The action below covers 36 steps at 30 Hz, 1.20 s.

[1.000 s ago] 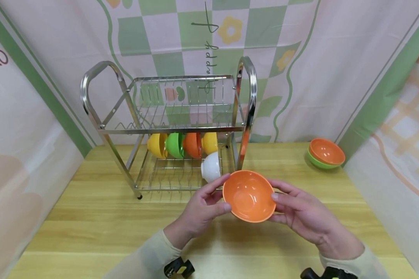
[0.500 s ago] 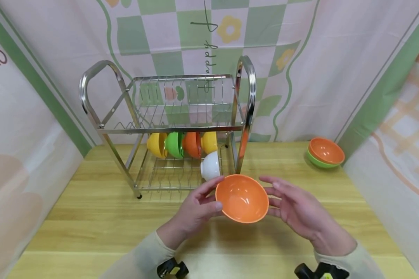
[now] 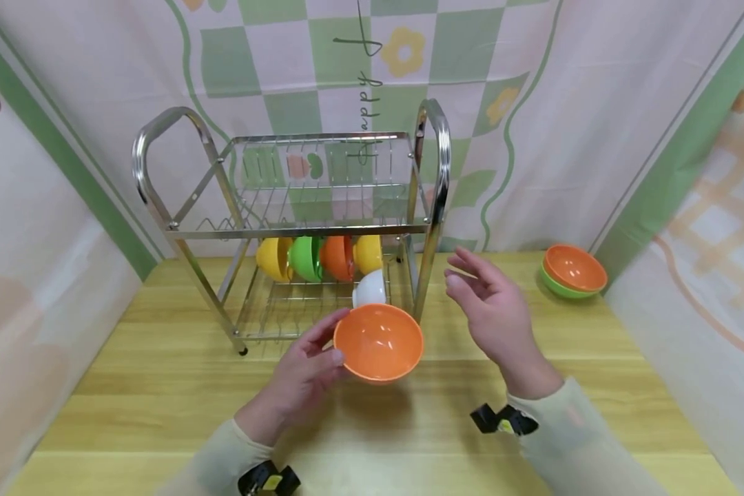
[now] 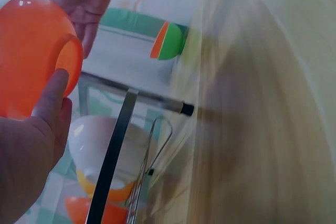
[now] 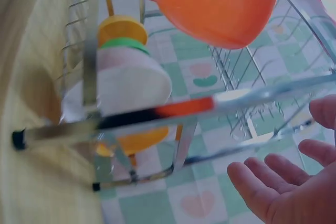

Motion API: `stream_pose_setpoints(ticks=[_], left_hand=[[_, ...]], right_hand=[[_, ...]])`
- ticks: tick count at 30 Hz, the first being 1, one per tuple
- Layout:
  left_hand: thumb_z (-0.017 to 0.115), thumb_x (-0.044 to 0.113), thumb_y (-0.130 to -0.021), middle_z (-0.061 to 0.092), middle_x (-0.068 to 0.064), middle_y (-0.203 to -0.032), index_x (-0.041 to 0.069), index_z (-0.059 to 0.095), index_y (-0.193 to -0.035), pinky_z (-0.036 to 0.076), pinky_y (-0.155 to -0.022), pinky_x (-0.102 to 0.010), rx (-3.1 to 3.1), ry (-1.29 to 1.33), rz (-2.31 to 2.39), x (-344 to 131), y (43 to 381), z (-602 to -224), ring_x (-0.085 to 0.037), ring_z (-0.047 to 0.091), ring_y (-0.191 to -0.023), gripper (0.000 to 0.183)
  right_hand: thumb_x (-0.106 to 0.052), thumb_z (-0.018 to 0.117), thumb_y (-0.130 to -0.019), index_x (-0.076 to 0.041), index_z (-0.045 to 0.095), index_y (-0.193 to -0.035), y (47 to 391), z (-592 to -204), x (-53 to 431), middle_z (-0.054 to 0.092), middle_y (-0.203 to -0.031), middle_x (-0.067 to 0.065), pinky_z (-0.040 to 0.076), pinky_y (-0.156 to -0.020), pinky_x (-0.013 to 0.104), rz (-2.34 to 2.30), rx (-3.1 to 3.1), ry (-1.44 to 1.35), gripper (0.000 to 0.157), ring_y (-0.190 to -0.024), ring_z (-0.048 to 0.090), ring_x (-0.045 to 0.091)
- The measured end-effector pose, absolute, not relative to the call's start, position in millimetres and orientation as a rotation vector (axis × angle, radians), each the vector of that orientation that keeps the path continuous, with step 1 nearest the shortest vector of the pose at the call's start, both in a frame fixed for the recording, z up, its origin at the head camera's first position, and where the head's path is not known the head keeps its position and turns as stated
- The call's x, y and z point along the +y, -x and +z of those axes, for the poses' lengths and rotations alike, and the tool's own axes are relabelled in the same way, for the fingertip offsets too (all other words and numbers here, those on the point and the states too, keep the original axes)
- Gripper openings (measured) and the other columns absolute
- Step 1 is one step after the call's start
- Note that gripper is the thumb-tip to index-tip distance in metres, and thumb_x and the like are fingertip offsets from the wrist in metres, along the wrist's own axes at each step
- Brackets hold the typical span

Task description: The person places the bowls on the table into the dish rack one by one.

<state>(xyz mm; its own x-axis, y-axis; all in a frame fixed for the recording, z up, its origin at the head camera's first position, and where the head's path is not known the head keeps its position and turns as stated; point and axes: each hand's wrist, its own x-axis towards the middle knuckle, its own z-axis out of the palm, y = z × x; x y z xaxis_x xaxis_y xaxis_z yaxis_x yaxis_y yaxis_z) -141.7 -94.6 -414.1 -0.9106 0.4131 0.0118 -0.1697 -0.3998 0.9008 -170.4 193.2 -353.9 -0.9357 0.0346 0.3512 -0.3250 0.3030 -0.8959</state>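
An orange bowl [image 3: 379, 343] is held up over the table in front of the rack, its inside facing the head camera. My left hand [image 3: 304, 372] grips its left side, thumb at the rim; in the left wrist view fingers reach under to the foot of the bowl [image 4: 31, 56]. My right hand [image 3: 492, 313] is apart from the bowl, to its right, with fingers extended and nothing in them. Behind the held bowl, a white bowl [image 3: 369, 288] stands on edge in the lower tier of the metal dish rack [image 3: 304, 232], partly hidden by it.
Along the back of the lower tier stand a yellow bowl [image 3: 274, 260], a green bowl [image 3: 306, 258], a dark orange bowl [image 3: 337, 258] and another yellow bowl [image 3: 368, 253]. At the back right of the wooden table [image 3: 161, 413], an orange bowl [image 3: 575, 267] is nested in a green bowl [image 3: 561, 289].
The right hand has let go of the orange bowl and moved up and away toward the back. My left hand has carried the bowl leftward, in front of the white bowl.
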Motion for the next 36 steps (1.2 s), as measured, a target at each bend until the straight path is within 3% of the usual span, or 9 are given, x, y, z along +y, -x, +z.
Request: stream_pose_setpoints(ticks=[7, 13, 20, 26, 36], left_hand=[[0.061, 0.002, -0.096, 0.029, -0.020, -0.149, 0.004, 0.034, -0.154, 0.049, -0.096, -0.045, 1.550, -0.322, 2.383, -119, 143, -413, -0.038, 0.045, -0.130, 0.064], [0.057, -0.002, -0.097, 0.030, -0.020, -0.148, 0.003, 0.032, -0.154, 0.050, -0.095, -0.042, 1.570, -0.379, 2.443, -138, 144, -414, -0.035, 0.050, -0.126, 0.063], [0.056, -0.006, -0.095, 0.034, -0.019, -0.146, 0.005, 0.036, -0.152, 0.052, -0.092, -0.040, 1.674, -0.416, 2.509, -154, 151, -409, -0.029, 0.055, -0.121, 0.061], [0.055, -0.010, -0.094, 0.035, -0.017, -0.148, 0.001, 0.035, -0.152, 0.053, -0.090, -0.038, 1.804, -0.395, 2.532, -162, 156, -399, -0.028, 0.056, -0.120, 0.063], [0.071, 0.003, -0.092, 0.040, -0.006, -0.149, 0.007, 0.044, -0.149, 0.055, -0.085, -0.030, 2.310, -0.359, 2.226, -168, 165, -390, -0.030, 0.052, -0.118, 0.063]], right_hand=[[-0.031, 0.062, -0.101, -0.013, 0.054, -0.144, 186, -345, 174, 0.066, -0.124, 0.005, 0.051, -0.090, 0.024, 1.603, -2.246, -0.328, 0.048, -0.109, 0.064, 0.018], [-0.020, 0.062, -0.101, -0.007, 0.055, -0.141, 190, -342, 169, 0.068, -0.109, 0.013, 0.054, -0.087, 0.029, 1.778, -2.146, -0.403, 0.043, -0.097, 0.068, 0.025], [-0.013, 0.067, -0.097, -0.005, 0.069, -0.118, 193, -343, 162, 0.071, -0.102, 0.011, 0.054, -0.084, 0.028, 1.704, -2.154, -0.476, 0.023, -0.092, 0.068, 0.020], [-0.017, 0.065, -0.098, -0.008, 0.070, -0.118, 193, -343, 162, 0.072, -0.100, 0.007, 0.054, -0.080, 0.025, 1.550, -2.245, -0.434, 0.022, -0.089, 0.067, 0.015], [-0.021, 0.065, -0.098, -0.011, 0.070, -0.118, 193, -343, 161, 0.072, -0.093, 0.000, 0.053, -0.073, 0.022, 1.443, -2.291, -0.436, 0.023, -0.085, 0.067, 0.013]])
